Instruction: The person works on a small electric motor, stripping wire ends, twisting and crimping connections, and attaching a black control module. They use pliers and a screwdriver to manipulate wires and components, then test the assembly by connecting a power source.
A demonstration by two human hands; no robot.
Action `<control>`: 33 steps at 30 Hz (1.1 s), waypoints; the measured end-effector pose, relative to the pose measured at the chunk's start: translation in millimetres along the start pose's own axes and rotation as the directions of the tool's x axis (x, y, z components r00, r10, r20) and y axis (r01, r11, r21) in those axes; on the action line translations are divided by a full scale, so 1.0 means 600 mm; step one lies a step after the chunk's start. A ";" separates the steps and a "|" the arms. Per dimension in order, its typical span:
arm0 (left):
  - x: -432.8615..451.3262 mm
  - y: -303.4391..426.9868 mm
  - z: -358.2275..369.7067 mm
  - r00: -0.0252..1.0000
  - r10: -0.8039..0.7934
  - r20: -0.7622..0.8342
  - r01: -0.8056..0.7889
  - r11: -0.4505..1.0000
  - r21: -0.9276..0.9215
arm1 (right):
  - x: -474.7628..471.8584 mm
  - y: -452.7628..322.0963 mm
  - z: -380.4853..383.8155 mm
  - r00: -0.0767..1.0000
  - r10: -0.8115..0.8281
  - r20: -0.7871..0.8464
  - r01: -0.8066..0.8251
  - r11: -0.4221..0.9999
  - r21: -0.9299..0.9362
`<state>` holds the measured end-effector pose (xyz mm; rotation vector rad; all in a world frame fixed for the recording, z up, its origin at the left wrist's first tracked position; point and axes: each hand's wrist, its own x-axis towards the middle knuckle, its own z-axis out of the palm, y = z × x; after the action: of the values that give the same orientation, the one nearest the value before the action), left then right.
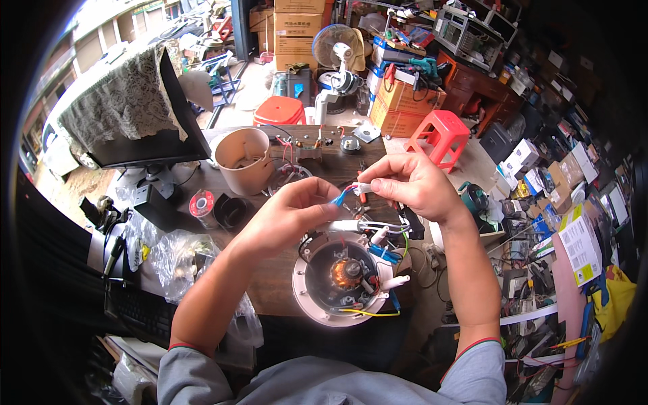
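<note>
My left hand (296,212) pinches blue insulated wire ends (339,197) between thumb and fingers. Opposite it, my right hand (415,187) grips a whitish sleeve or connector (362,188) where red and blue wires meet it. Below both hands sits a round white appliance housing (302,304) with a copper-wound motor (347,273) at its centre. A white cylinder (344,226) with white leads lies across the housing's far edge. Blue-wrapped wire joints (385,254) and a yellow wire (372,314) are at its right and near side. Red-handled pliers (362,195) lie partly hidden behind the hands.
A beige cylindrical shell (243,162), a solder spool (202,203) and a black ring-shaped part (233,210) stand on the dark wooden table (276,283). Crumpled clear plastic (185,258) and a cloth-draped monitor (147,147) are at left. Red stools (440,134) stand beyond.
</note>
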<state>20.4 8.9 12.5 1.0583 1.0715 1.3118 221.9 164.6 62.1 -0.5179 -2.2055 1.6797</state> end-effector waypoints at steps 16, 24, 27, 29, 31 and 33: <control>0.032 -0.022 0.008 0.995 0.092 -0.024 -0.090 0.991 0.103 | 0.031 -0.024 0.007 0.980 0.093 0.178 -0.069 0.988 -0.136; 0.015 -0.002 -0.010 0.997 -0.077 -0.008 0.077 0.996 -0.054 | 0.037 -0.009 -0.004 0.982 0.130 0.135 -0.133 0.991 0.014; 0.011 -0.003 -0.013 0.997 -0.071 -0.021 0.069 0.996 -0.063 | 0.037 -0.016 -0.005 0.979 0.142 0.144 -0.142 0.990 -0.015; 0.005 -0.005 -0.012 0.999 -0.032 -0.040 0.030 0.999 -0.034 | 0.035 -0.017 -0.013 0.971 0.176 0.160 -0.180 0.983 0.016; 0.000 -0.006 -0.006 0.999 0.000 -0.053 0.001 1.000 0.013 | 0.030 -0.025 -0.024 0.961 0.199 0.190 -0.200 0.980 -0.018; 0.001 -0.013 0.000 0.998 0.036 -0.045 -0.038 0.999 -0.036 | 0.032 -0.025 -0.027 0.961 0.192 0.199 -0.187 0.981 -0.045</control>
<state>21.7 9.5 5.0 1.0301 1.0611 1.3852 210.9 183.7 81.4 -0.6059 -2.3900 1.8779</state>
